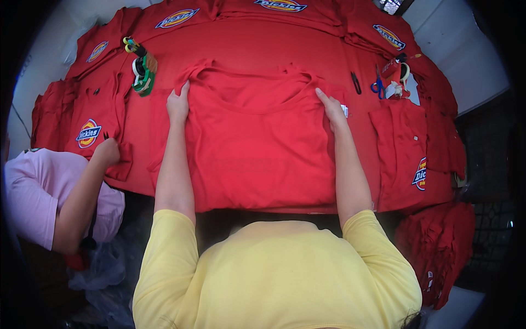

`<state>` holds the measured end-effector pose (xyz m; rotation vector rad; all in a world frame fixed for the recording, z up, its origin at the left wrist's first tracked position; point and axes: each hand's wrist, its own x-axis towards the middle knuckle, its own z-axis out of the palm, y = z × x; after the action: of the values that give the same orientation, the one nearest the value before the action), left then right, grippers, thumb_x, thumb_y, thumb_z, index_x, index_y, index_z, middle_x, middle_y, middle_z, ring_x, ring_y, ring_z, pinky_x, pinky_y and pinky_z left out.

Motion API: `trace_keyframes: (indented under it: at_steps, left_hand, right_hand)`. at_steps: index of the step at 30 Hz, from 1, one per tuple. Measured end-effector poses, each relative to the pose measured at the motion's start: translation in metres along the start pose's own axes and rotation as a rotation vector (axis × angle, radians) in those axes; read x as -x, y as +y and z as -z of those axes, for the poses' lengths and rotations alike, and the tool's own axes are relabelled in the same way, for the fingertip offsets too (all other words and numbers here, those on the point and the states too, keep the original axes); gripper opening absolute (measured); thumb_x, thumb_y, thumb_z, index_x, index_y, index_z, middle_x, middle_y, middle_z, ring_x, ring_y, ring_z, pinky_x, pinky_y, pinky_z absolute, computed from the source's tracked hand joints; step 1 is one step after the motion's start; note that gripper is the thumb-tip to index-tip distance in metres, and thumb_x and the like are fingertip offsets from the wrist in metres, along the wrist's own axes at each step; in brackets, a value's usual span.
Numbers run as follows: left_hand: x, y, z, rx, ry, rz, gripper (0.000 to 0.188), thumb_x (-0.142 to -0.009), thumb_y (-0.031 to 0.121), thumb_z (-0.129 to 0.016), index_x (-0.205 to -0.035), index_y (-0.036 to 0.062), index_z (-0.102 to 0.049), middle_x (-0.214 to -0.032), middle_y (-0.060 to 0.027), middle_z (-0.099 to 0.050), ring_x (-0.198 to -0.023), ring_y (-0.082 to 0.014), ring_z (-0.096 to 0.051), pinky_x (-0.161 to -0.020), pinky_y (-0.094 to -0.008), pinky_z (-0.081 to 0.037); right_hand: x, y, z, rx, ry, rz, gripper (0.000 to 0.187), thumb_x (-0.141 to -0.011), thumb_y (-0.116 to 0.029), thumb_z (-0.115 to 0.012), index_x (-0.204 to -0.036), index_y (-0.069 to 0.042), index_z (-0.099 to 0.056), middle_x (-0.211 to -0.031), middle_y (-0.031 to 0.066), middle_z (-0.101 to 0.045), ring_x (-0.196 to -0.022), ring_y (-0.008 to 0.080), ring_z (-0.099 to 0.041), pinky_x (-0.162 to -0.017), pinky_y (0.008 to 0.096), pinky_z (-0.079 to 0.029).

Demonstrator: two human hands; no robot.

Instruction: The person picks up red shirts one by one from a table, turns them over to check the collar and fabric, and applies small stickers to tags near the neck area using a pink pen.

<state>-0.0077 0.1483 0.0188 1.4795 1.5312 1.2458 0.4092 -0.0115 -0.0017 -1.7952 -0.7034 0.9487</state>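
A red T-shirt [260,159] lies spread in front of me, its wide neckline at the far side and its lower part reaching the table's near edge. My left hand [177,104] grips its left shoulder, thumb on top and the other fingers mostly hidden by the cloth. At the opposite shoulder, my right hand [332,109] pinches the fabric the same way. Loose wrinkles run down the shirt between my arms. A small white label [344,111] shows just beside my right hand.
Red shirts with logo patches [175,18] line the red-covered table [241,41]. A green tape dispenser [144,79] stands left; black snips [355,82], blue scissors [377,86] and a tape roll [405,73] lie right. A co-worker's hand [108,151] holds small snips over a folded shirt.
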Motion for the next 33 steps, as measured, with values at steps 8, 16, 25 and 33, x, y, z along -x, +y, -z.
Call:
trace_keyframes:
  at_steps: [8, 16, 25, 33]
  left_hand:
    - [0.003, 0.009, 0.016, 0.268, -0.300, 0.051, 0.060, -0.082, 0.035, -0.068, -0.124, -0.0050, -0.052, -0.118, -0.0126, -0.061, -0.108, -0.0216, -0.057, -0.096, -0.0322, -0.042]
    - [0.103, 0.044, 0.110, 0.150, -0.520, -0.238, 0.053, -0.077, 0.014, -0.072, -0.123, -0.0025, -0.051, -0.116, -0.0102, -0.062, -0.105, -0.0196, -0.059, -0.090, -0.0319, -0.046]
    - [0.187, -0.042, 0.141, -0.526, -0.211, -0.564, 0.077, -0.070, 0.014, -0.073, -0.135, -0.0019, -0.036, -0.133, -0.0230, -0.043, -0.124, -0.0354, -0.043, -0.105, -0.0433, -0.032]
    - [0.193, -0.028, 0.121, -0.379, -0.063, -0.609, 0.049, -0.072, 0.016, -0.071, -0.116, 0.0010, -0.055, -0.124, -0.0210, -0.049, -0.112, -0.0412, -0.047, -0.094, -0.0461, -0.040]
  right_hand:
    - [0.034, -0.032, 0.000, -0.010, -0.236, 0.025, 0.084, -0.066, -0.036, -0.082, -0.124, 0.012, -0.044, -0.110, 0.0209, -0.060, -0.101, 0.0267, -0.060, -0.086, 0.0382, -0.048]
    - [0.178, -0.018, -0.018, 0.412, -0.244, 0.781, 0.053, -0.073, -0.002, -0.061, -0.125, -0.002, -0.050, -0.114, 0.0173, -0.058, -0.106, 0.0334, -0.056, -0.096, 0.0422, -0.042]
    - [0.219, -0.005, -0.028, 0.749, -0.185, 1.253, 0.054, -0.063, -0.006, -0.063, -0.117, -0.015, -0.063, -0.115, 0.0091, -0.058, -0.113, 0.0289, -0.053, -0.102, 0.0485, -0.036]
    - [0.222, -0.002, -0.036, 0.748, -0.139, 1.224, 0.049, -0.069, -0.007, -0.062, -0.117, -0.015, -0.063, -0.118, 0.0103, -0.057, -0.116, 0.0309, -0.051, -0.103, 0.0498, -0.034]
